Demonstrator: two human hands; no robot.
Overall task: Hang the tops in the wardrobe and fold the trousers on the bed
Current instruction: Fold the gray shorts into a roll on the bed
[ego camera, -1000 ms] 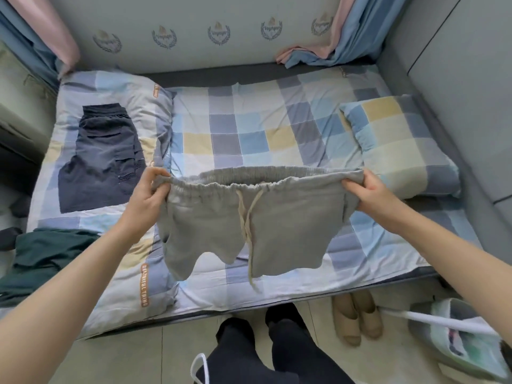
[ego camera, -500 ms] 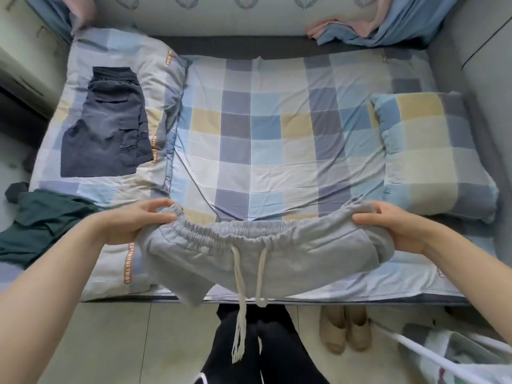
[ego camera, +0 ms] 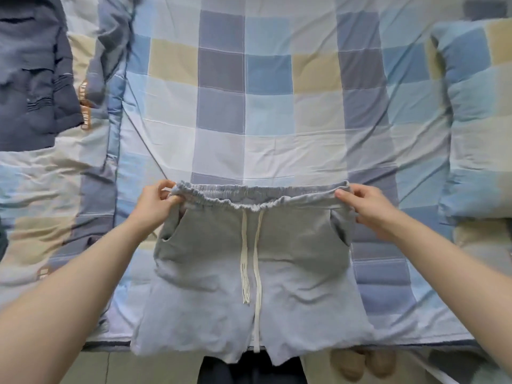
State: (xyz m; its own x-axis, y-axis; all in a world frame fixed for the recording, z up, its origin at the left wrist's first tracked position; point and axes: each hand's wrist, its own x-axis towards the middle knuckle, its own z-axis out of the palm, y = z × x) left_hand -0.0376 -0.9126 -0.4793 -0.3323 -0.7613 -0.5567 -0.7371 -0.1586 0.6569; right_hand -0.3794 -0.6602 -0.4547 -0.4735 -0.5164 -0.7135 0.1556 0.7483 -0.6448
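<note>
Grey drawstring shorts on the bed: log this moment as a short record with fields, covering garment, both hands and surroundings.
garment: grey cotton drawstring shorts, spread front-up on the checked bedsheet, leg hems overhanging the near bed edge
drawstring: white cord hanging down the middle
left hand: grip pinching the waistband's left corner
right hand: grip on the waistband's right corner
fold state: not yet folded
nearby: dark navy shorts lying flat at far left; checked pillow at right
floor: beige slippers below the bed edge
</note>
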